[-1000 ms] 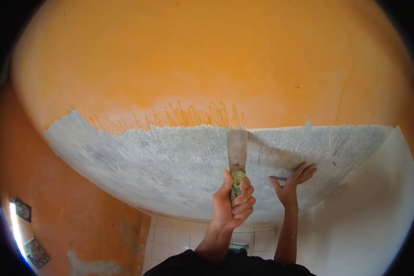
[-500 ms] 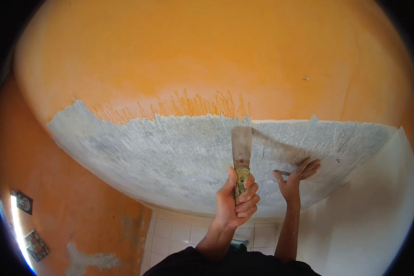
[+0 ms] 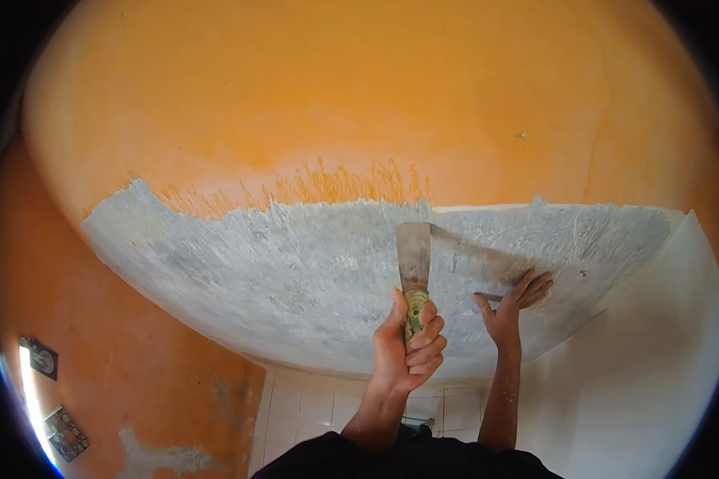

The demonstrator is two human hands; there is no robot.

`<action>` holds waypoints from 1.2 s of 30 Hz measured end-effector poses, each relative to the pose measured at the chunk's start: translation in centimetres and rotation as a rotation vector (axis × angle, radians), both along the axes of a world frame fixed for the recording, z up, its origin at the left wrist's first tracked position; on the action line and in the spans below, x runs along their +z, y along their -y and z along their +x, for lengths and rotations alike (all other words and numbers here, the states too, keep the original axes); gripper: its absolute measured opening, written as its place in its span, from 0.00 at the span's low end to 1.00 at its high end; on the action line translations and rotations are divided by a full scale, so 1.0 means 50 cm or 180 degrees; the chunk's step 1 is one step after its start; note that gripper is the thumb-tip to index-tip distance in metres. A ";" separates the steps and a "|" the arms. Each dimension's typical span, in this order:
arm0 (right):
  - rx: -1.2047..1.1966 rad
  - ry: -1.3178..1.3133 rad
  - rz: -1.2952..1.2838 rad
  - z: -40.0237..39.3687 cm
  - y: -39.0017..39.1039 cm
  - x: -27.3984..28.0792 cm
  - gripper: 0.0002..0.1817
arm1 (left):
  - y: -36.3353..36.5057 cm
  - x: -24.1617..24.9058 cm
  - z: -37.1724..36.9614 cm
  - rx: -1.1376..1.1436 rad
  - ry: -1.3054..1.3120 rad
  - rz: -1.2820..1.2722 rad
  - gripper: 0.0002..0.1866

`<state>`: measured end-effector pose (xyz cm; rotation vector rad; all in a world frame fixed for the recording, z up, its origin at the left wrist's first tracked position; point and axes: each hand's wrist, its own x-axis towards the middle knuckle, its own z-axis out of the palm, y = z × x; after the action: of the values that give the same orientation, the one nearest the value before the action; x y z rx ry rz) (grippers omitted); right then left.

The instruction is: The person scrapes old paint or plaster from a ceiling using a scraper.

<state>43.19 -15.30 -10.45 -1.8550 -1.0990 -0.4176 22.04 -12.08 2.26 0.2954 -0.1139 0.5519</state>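
Observation:
My left hand (image 3: 410,343) is wrapped around the worn green-patterned handle of a paint scraper (image 3: 414,254), thumb along the handle. Its flat metal blade points up, with its tip at the wall just below the ragged paint edge; a long shadow runs right from it. To the right, my right hand (image 3: 513,307) lies spread against the bare wall, thumb out to the left. The wall's upper part is orange paint (image 3: 335,88); below it is a stripped grey surface (image 3: 295,271) with scrape marks. Drips or streaks of darker orange run along the edge.
An orange side wall (image 3: 136,335) with grey patches stands at left, with two small pictures (image 3: 65,433) near a bright strip. A pale wall (image 3: 631,375) is at right. White floor tiles (image 3: 295,403) lie below, with a greenish object (image 3: 419,423) partly hidden. A nail (image 3: 522,135) sits in the orange paint.
The scraper in my left hand has shifted slightly down from the paint edge. My right hand stays against the wall, and the whole view has moved a little.

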 end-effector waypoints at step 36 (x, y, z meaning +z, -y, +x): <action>0.0122 -0.0098 -0.0056 -0.006 0.008 -0.008 0.68 | -0.014 0.037 -0.023 -0.0065 0.0218 -0.0001 0.27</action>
<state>42.92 -15.72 -10.86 -1.8467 -1.1189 -0.3570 20.88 -11.37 4.13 0.2748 -0.1829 0.5420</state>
